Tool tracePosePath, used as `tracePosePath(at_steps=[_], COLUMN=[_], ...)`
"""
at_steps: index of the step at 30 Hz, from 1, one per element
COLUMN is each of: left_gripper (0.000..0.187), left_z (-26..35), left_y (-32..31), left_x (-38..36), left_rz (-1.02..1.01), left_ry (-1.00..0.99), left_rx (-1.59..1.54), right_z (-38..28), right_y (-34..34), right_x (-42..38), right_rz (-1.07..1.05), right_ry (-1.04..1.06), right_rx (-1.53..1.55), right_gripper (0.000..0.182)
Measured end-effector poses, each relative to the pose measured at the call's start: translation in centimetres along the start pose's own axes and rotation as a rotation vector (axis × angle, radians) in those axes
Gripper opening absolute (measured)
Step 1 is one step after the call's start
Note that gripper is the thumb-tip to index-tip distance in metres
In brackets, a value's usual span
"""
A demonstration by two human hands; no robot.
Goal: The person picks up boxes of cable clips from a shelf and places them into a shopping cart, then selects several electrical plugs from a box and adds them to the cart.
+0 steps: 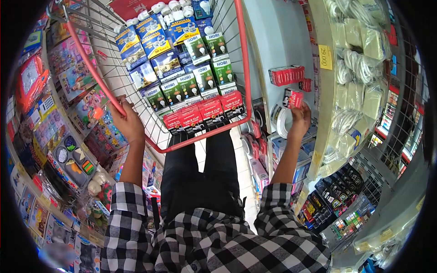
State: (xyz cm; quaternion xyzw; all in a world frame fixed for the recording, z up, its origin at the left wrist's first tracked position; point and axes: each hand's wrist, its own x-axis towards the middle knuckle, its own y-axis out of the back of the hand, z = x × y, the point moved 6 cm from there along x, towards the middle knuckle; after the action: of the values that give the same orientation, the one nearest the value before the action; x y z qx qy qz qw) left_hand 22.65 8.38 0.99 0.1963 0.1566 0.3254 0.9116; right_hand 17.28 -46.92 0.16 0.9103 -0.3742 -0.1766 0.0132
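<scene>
My left hand is wrapped round the red rim of a shopping cart. In my right hand is a small red and black box, held between thumb and fingers over a shelf. Similar red boxes stand in a row just beyond it. Inside the cart, red and black cable clip boxes line the near end. Behind them sit green and white HORI bulb boxes and blue and yellow National boxes. White plugs or bulbs lie at the far end.
On the right, a shelf holds bagged white cables and a yellow price tag. A coiled white cable stands below the red boxes. Toys in packs fill the left shelves, close beside the cart.
</scene>
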Motion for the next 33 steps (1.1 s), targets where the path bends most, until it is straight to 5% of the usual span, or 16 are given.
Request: tracePosePath(at_steps=[11, 17, 21, 23, 33], left_gripper=[0.015, 0.022, 0.024, 0.026, 0.028], left_z=[-0.5, -0.5, -0.6, -0.3, -1.1], left_y=[0.0, 0.2, 0.5, 0.5, 1.1], left_x=[0.3, 0.3, 0.3, 0.3, 0.5], left_rz=[0.003, -0.015, -0.014, -0.015, -0.036], left_ry=[-0.068, -0.06, -0.055, -0.085, 0.065], left_rx=[-0.023, -0.02, 0.012, 0.029, 0.121], right_z=[2.3, 7.8, 8.6, 7.6, 7.9], right_y=[4.9, 11.0, 10.6, 8.9, 7.9], right_x=[11.1, 18.1, 19.5, 18.8, 18.5], right_rz=[0.22, 0.24, 0.218, 0.238, 0.289], right_ry=[0.204, 0.271, 0.286, 0.428, 0.428], right_rx=[-0.913, -0.941, -0.948, -1.238, -1.285], right_gripper=[0.041, 0.043, 0.048, 0.053, 0.073])
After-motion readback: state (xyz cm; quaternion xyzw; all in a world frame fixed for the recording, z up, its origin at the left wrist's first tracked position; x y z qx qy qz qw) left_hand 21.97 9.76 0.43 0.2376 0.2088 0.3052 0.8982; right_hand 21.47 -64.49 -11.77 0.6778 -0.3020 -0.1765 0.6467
